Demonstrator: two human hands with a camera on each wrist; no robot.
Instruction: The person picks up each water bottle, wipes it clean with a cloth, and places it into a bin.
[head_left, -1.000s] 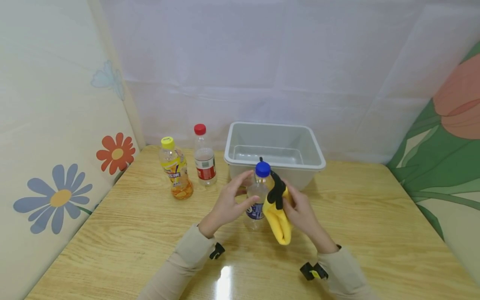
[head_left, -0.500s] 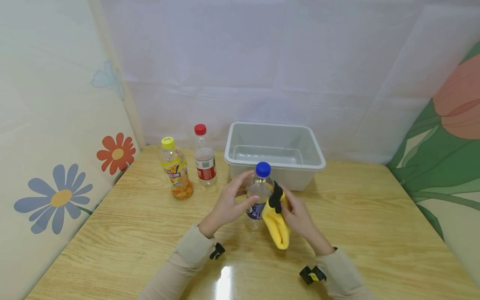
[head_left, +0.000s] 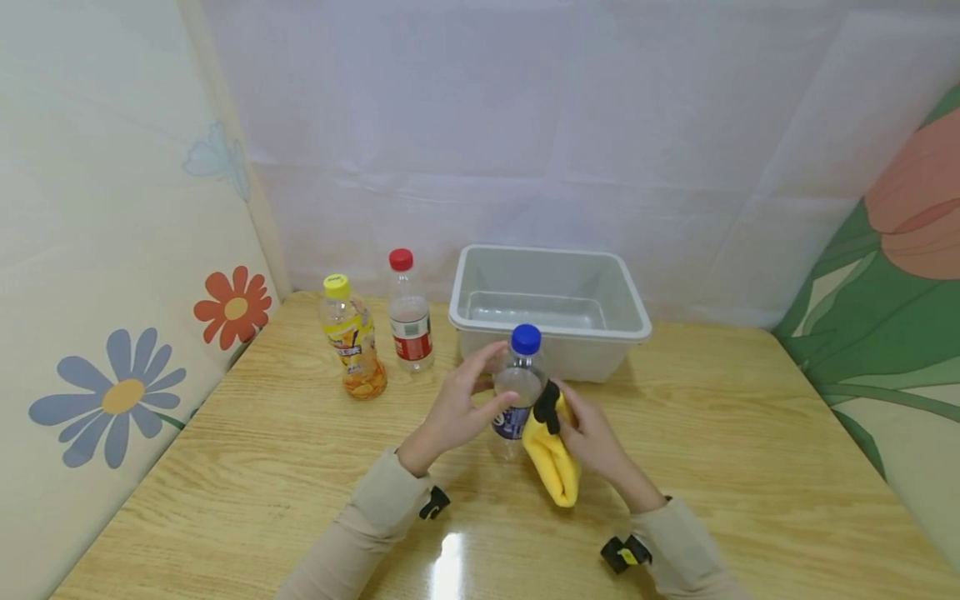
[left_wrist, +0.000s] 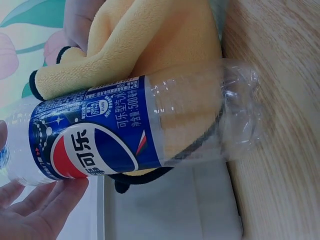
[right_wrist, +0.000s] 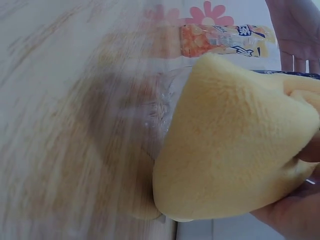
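A clear plastic bottle (head_left: 514, 392) with a blue cap (head_left: 526, 339) and a blue Pepsi label (left_wrist: 100, 142) stands upright on the wooden table (head_left: 750, 467). My left hand (head_left: 491, 379) grips it from the left, thumb on the label and fingers behind the shoulder. My right hand (head_left: 592, 437) holds a folded yellow cloth (head_left: 553, 458) with black trim (head_left: 546, 404) and presses it against the bottle's right side at label height. The right wrist view shows the cloth (right_wrist: 235, 145) covering the bottle's lower body (right_wrist: 160, 110).
A grey plastic bin (head_left: 551, 331) stands just behind the bottle. Left of it are a yellow-capped bottle of orange drink (head_left: 352, 342) and a red-capped bottle (head_left: 408, 321). Flower-printed panels wall in the table's left and right sides.
My right hand has slid the yellow cloth down the bottle, from near the cap to the label. The left hand and the bottle have stayed put.
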